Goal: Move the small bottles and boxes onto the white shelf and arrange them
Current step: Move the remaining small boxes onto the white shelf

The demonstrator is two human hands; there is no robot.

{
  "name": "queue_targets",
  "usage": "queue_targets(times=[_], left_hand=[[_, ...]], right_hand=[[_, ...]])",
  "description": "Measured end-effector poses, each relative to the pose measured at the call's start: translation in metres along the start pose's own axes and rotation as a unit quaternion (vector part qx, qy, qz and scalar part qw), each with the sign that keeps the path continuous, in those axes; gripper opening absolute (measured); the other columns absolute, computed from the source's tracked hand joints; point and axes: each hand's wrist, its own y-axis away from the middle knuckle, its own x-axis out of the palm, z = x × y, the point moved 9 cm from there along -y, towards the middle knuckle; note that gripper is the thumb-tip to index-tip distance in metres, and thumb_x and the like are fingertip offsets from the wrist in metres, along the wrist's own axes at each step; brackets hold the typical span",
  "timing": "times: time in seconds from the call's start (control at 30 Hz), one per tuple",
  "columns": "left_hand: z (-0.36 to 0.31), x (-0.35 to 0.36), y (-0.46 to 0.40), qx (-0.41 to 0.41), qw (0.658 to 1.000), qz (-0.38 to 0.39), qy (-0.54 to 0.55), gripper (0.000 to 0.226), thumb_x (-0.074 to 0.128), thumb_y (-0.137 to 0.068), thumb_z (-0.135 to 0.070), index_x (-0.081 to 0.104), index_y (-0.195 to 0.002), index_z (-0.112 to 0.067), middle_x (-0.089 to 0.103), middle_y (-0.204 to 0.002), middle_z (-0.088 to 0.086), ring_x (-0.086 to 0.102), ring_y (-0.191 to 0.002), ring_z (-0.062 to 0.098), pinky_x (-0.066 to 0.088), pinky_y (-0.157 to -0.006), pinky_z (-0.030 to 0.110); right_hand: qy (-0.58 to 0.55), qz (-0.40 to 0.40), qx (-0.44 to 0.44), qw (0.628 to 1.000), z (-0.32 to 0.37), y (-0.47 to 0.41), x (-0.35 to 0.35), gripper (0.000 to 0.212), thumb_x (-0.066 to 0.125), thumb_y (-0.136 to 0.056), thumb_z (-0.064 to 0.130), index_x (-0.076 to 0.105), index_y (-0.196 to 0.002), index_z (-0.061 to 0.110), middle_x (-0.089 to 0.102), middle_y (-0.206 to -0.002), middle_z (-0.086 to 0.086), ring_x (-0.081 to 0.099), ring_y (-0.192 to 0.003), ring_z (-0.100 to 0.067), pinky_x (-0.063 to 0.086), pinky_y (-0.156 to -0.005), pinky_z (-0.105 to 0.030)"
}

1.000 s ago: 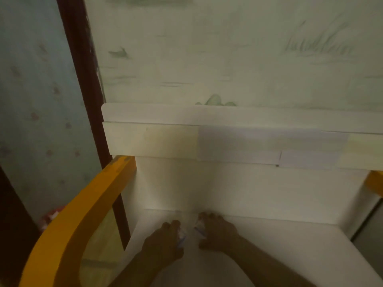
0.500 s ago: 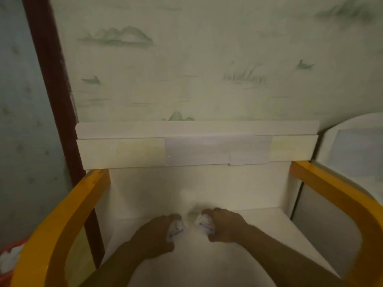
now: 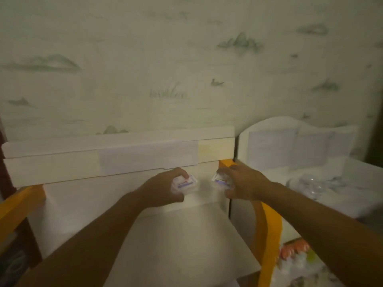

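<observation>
My left hand (image 3: 160, 190) grips a small white box (image 3: 185, 184) with a blue and red label. My right hand (image 3: 244, 184) grips a second small white box (image 3: 219, 180) with a similar label. Both boxes are held in the air, side by side and a little apart, in front of the back panel of the white shelf (image 3: 176, 241). They hang just under the shelf's top board (image 3: 116, 154). The shelf surface below them shows nothing on it.
Yellow-orange curved rails flank the shelf at the left (image 3: 16, 208) and the right (image 3: 267, 235). A white unit (image 3: 298, 146) stands to the right with clear plastic items (image 3: 313, 183) on it. A patterned wall rises behind.
Both hands have lifted the two boxes off the shelf surface and carried them up and to the right. The view has swung right, showing the white unit.
</observation>
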Motion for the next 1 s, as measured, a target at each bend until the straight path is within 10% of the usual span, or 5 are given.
queue_targets(times=[0.37, 0.5, 0.83, 1.0], left_hand=[[-0.2, 0.124, -0.072, 0.094, 0.994, 0.047, -0.003, 0.056, 0.075, -0.076, -0.048, 0.047, -0.124, -0.037, 0.062, -0.116, -0.013, 0.061, -0.094, 0.003, 0.057, -0.08, 0.027], [-0.237, 0.149, -0.1, 0.106, 0.993, 0.037, -0.026, 0.06, 0.077, -0.076, -0.039, 0.049, -0.129, -0.031, 0.059, -0.113, -0.01, 0.054, -0.093, 0.003, 0.049, -0.073, 0.012], [-0.292, 0.237, -0.213, 0.172, 0.981, 0.056, -0.064, 0.065, 0.071, -0.071, -0.053, 0.042, -0.129, -0.045, 0.055, -0.127, -0.016, 0.047, -0.113, 0.007, 0.044, -0.098, 0.028], [-0.303, 0.259, -0.282, 0.149, 0.985, 0.082, -0.018, 0.059, 0.074, -0.072, -0.047, 0.043, -0.121, -0.048, 0.053, -0.106, -0.011, 0.049, -0.096, 0.01, 0.045, -0.082, 0.026]], right_hand=[[-0.023, 0.037, 0.085, 0.995, -0.204, 0.138, -0.012, 0.067, 0.068, -0.077, 0.042, 0.042, -0.138, 0.031, 0.056, -0.127, -0.002, 0.055, -0.111, -0.023, 0.049, -0.091, -0.037], [-0.044, 0.035, 0.115, 0.992, -0.262, 0.164, -0.003, 0.07, 0.067, -0.075, 0.046, 0.041, -0.139, 0.033, 0.055, -0.128, -0.001, 0.055, -0.112, -0.022, 0.05, -0.093, -0.039], [-0.042, 0.065, 0.168, 0.983, -0.381, 0.159, 0.035, 0.073, 0.069, -0.078, 0.049, 0.037, -0.142, 0.036, 0.048, -0.142, 0.003, 0.05, -0.123, -0.02, 0.047, -0.098, -0.037], [-0.033, 0.074, 0.189, 0.979, -0.447, 0.142, 0.024, 0.07, 0.07, -0.079, 0.037, 0.038, -0.141, 0.035, 0.05, -0.141, 0.0, 0.051, -0.123, -0.024, 0.045, -0.101, -0.039]])
